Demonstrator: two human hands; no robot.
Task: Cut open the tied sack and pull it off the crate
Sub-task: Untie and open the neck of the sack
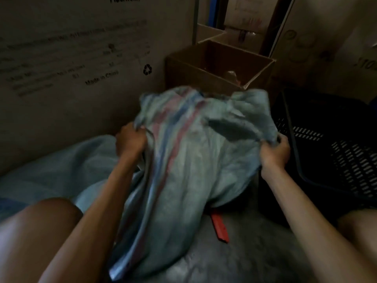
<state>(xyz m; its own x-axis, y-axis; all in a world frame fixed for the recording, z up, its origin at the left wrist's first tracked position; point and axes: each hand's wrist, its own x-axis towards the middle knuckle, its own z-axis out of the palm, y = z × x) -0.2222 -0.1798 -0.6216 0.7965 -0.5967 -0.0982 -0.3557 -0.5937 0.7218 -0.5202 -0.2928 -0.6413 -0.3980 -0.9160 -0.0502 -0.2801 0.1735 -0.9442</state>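
A pale blue-green woven sack (193,152) with red and blue stripes hangs limp in the middle of the view, its open mouth bunched at the top. My left hand (130,139) grips its left edge and my right hand (274,150) grips its right edge, holding it up between them. A dark plastic crate (326,152) with slotted walls stands bare at the right, just beside the sack. A red cutter (220,227) lies on the floor below the sack's lower right corner.
A large printed cardboard box (71,68) walls off the left. An open brown carton (220,64) stands behind the sack. More pale sacking (61,172) lies at the left, and my knees frame the bottom corners. The room is dim.
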